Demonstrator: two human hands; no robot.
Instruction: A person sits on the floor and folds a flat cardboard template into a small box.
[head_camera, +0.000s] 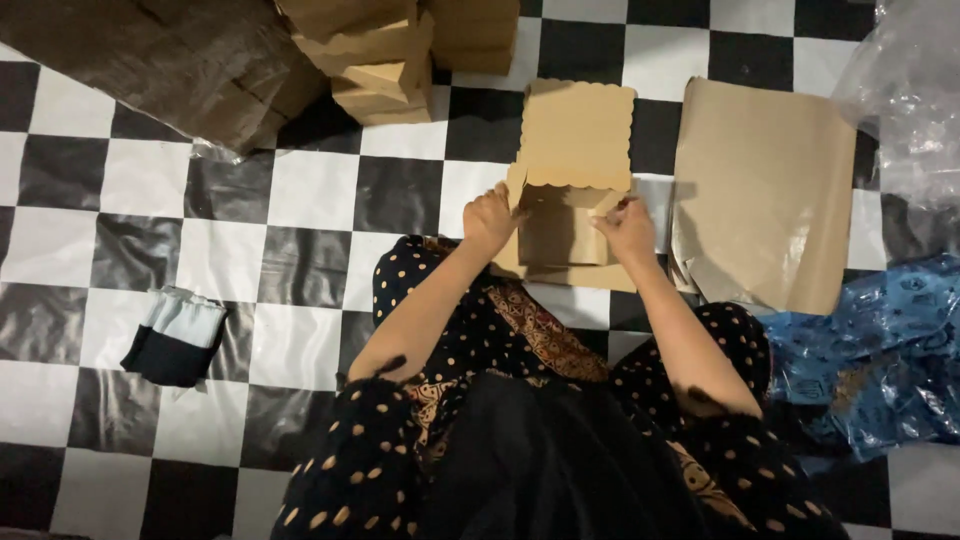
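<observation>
Starting at the far left, I'm seeing a folded cloth (175, 335), pale on top and black below, lying on the black-and-white checkered floor (300, 190), well apart from the hands. Up at the top left a dark wrapped bundle (190, 65) is sitting, and just beside it a stack of folded brown cardboard pieces (385, 55).

Moving to the middle, I'm watching my left hand (490, 220) curling tight against the left wall of the brown cardboard box (565, 235); the fingers are clenched on that side flap, thumb side pressing at the edge. The box is resting on the floor right in front of the knees, its scalloped lid (578, 135) standing open and leaning away from me.

My right hand (628, 228) is pinching the right wall of the same box, fingers closed on the flap near its top corner. The light is dim here, so I can't quite tell whether the fingertips are tucked inside the box or only gripping its rim.

Further right, a sheet of brown paper (765, 190) is lying flat just beside the box. Past it, clear crumpled plastic (905, 90) is bunching at the top right, and a blue patterned wrapper (880, 350) is lying below it.
</observation>
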